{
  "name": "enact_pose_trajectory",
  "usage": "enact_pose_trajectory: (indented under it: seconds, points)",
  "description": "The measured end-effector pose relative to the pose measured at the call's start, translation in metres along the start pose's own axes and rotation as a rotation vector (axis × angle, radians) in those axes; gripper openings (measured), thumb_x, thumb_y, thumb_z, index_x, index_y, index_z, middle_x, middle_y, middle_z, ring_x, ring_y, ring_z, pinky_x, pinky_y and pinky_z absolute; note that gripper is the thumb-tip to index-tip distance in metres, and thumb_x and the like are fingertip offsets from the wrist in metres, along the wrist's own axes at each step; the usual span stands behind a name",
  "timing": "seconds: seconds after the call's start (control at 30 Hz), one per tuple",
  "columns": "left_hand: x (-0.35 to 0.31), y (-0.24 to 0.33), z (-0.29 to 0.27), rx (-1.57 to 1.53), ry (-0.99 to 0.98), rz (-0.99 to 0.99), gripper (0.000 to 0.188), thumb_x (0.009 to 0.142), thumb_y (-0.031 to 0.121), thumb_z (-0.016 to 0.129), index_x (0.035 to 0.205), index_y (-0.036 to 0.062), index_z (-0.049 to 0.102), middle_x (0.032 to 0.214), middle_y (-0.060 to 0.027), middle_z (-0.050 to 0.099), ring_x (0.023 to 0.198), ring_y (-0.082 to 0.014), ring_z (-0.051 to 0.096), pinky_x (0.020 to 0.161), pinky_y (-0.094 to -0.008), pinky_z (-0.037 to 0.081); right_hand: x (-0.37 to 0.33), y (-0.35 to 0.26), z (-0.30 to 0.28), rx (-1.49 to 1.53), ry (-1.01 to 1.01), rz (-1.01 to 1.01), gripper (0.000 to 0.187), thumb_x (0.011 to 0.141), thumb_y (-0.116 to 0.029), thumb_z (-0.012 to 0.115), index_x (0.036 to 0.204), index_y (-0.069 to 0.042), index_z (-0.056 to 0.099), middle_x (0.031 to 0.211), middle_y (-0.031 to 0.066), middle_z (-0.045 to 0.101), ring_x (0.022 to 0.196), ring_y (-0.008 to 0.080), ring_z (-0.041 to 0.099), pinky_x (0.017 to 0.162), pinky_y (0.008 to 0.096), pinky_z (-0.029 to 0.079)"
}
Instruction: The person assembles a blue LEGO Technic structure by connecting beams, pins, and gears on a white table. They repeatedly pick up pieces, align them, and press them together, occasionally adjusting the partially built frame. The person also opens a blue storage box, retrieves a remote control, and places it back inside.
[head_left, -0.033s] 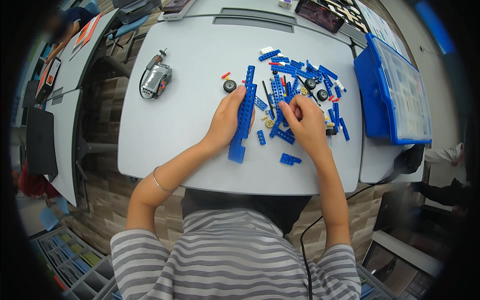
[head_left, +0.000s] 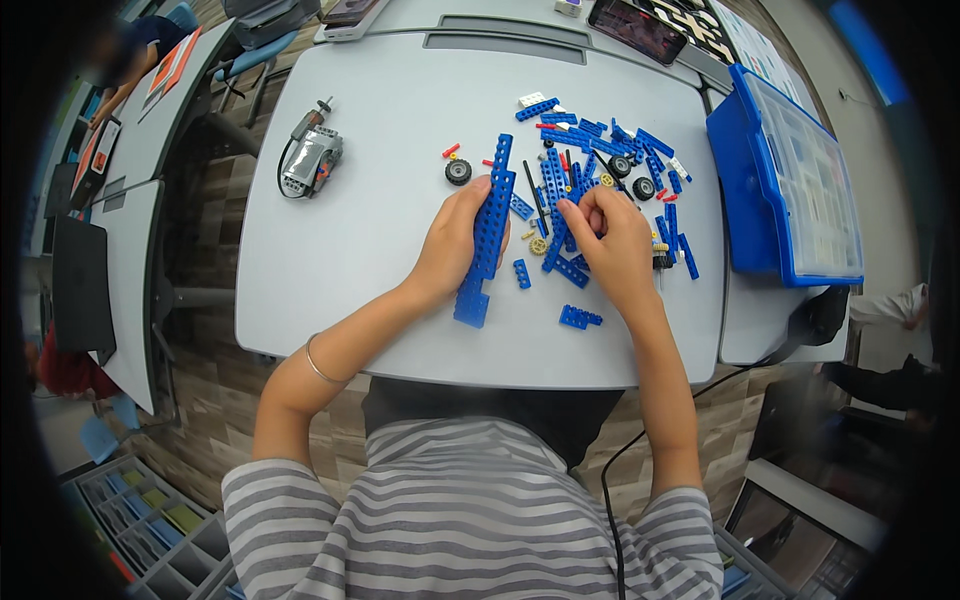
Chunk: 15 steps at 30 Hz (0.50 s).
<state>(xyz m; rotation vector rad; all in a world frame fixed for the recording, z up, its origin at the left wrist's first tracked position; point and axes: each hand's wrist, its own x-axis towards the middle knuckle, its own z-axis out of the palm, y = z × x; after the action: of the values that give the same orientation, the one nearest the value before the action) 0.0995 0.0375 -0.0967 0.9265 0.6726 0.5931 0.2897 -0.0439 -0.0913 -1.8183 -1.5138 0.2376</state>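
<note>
Upright in my left hand [head_left: 447, 250] is a long blue studded beam assembly [head_left: 492, 220] with a row of holes, my fingers closed round its left side and back. My right hand [head_left: 617, 245] is over the near part of a pile of blue building bricks [head_left: 583, 130], thumb and fingers curled together. What they pinch, if anything, is hidden. A blue beam with holes [head_left: 570, 272] lies just left of that hand. Nearby are a tan gear [head_left: 538, 246], a short blue brick [head_left: 522, 274] and a small blue brick piece [head_left: 574, 317].
A grey battery box with a motor [head_left: 313, 160] lies far left on the white table [head_left: 350, 270]. One small black wheel [head_left: 458, 172] sits beyond my left hand. At the right stands a blue storage bin [head_left: 742, 190] with a clear lid. A phone [head_left: 638, 30] lies at the back.
</note>
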Motion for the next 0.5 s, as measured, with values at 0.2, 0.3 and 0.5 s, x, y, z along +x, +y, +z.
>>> enact_pose_trajectory:
  seconds: [0.2, 0.3, 0.5]
  points:
    - [-0.003, -0.010, 0.007, 0.418, -0.031, 0.309, 0.036, 0.107, 0.035, 0.040, 0.090, 0.0054, 0.052, 0.063, 0.0005, 0.048, 0.060, -0.0057, 0.043, 0.055, -0.0246, 0.037, -0.006, -0.004, 0.001, 0.487, -0.124, 0.085, 0.022, 0.096, -0.023, 0.065, 0.091, -0.002, 0.064, 0.070, -0.0029, 0.052, 0.064, 0.0056, 0.042, 0.057, 0.0245, 0.034]
    - [-0.008, -0.010, 0.009, 0.574, -0.137, 0.333, 0.036, 0.107, 0.033, 0.040, 0.090, 0.0041, 0.054, 0.066, -0.0003, 0.050, 0.060, -0.0063, 0.042, 0.055, -0.0252, 0.036, -0.011, -0.010, 0.009, 0.608, -0.334, 0.090, 0.028, 0.096, -0.027, 0.064, 0.088, 0.000, 0.062, 0.068, 0.0012, 0.053, 0.060, 0.0067, 0.042, 0.054, 0.0272, 0.034]
    - [-0.014, -0.009, 0.016, 0.436, -0.181, 0.228, 0.044, 0.108, 0.037, 0.037, 0.089, 0.0027, 0.057, 0.068, -0.0003, 0.052, 0.062, -0.0063, 0.046, 0.057, -0.0248, 0.040, -0.020, -0.014, 0.003, 0.897, -0.459, 0.208, 0.024, 0.101, -0.022, 0.057, 0.097, 0.001, 0.063, 0.080, -0.0025, 0.058, 0.073, 0.0043, 0.049, 0.064, 0.0234, 0.042]
